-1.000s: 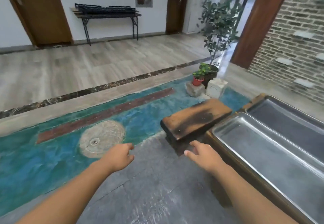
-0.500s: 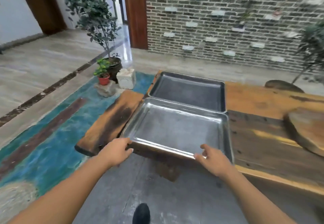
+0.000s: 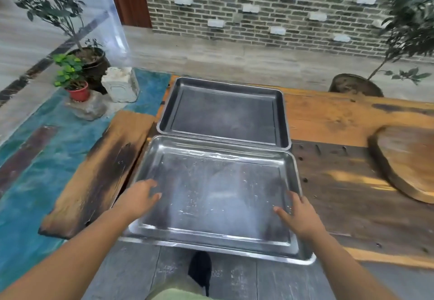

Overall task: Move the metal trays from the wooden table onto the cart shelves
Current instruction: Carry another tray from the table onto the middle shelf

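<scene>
Two metal trays lie on the wooden table (image 3: 352, 182). The near metal tray (image 3: 218, 196) is shiny, and its front edge sticks slightly past the table's front edge. The far metal tray (image 3: 223, 112) is darker and touches the near one's back rim. My left hand (image 3: 138, 196) clasps the near tray's left rim, thumb inside the tray. On the right rim, my right hand (image 3: 300, 217) holds on the same way. No cart is in view.
A low wooden bench (image 3: 98, 170) stands left of the table. A round wooden slab (image 3: 408, 161) lies on the table's right side. Potted plants (image 3: 75, 83) and a white block (image 3: 119, 83) stand at the far left; another potted plant (image 3: 354, 86) stands behind the table. My shoe (image 3: 199, 269) is below the tray.
The view has swung right and closer onto the table. Both hands have moved from the near tray's front edge up along its sides onto the left and right rims.
</scene>
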`<state>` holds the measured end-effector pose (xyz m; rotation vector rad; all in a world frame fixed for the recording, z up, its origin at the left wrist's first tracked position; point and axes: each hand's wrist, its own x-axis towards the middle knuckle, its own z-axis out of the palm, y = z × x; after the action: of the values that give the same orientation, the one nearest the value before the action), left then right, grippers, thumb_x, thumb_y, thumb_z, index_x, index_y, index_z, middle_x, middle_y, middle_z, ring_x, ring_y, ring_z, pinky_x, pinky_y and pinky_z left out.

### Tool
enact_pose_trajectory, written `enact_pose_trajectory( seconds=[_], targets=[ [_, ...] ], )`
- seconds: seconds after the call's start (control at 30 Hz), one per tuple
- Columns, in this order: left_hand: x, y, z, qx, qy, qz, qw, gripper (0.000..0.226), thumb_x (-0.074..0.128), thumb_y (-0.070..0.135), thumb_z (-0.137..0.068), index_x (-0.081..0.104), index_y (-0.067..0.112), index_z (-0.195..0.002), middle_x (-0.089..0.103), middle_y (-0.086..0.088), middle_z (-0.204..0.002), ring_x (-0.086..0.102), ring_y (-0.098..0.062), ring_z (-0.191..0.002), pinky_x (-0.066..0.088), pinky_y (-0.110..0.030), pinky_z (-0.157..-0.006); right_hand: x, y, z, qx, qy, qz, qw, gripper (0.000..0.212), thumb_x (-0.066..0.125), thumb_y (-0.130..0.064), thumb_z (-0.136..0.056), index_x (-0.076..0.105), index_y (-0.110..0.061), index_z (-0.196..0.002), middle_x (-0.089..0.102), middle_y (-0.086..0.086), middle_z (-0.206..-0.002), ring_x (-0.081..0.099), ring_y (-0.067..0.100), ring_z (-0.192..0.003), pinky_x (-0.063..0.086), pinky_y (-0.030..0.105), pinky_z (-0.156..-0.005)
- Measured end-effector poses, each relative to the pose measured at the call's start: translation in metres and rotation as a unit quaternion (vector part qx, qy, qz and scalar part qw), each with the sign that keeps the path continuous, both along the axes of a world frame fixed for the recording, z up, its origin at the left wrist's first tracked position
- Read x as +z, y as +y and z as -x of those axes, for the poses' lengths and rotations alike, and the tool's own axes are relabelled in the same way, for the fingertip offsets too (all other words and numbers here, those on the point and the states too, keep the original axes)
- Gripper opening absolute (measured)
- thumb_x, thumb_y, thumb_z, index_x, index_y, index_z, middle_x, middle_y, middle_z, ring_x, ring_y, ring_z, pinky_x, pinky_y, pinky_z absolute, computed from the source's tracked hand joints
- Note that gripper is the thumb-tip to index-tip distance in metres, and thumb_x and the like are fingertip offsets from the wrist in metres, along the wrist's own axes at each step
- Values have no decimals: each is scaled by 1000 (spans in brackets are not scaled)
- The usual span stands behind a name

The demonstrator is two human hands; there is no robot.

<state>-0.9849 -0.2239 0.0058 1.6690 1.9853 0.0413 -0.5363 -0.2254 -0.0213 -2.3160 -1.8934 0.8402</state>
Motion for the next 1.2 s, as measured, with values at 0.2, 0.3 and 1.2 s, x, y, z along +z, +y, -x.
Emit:
enact_pose_trajectory(
  seconds=[0.2,0.3,1.2],
  targets=[
    [-28,37,35,84,17,35,996,57,67,32,-88,50,6,-136,51,-23,-128,54,-38,-114,44,-44,-100,-25,36,-25,-30,-21,27,999,92,67,-55,-81,27,-10,-150,36,17,-147,37,36,-134,36,48,-109],
    [-41,43,44,137,9,58,989,70,71,31,-85,39,9,-143,43,-26,-135,48,-41,-120,41,-48,-104,-39,48,-38,-56,-28,31,998,89,72,-50,-79,32,-8,-146,39,18,-144,39,36,-132,38,48,-108],
    [-88,31,71,209,-101,51,971,30,73,12,-83,66,7,-111,66,-10,-95,62,-30,-82,45,-37,-75,-102,29,-71,-234,63,17,970,60,70,-22,-88,45,4,-137,24,12,-159,36,32,-139,30,35,-112]
  ],
)
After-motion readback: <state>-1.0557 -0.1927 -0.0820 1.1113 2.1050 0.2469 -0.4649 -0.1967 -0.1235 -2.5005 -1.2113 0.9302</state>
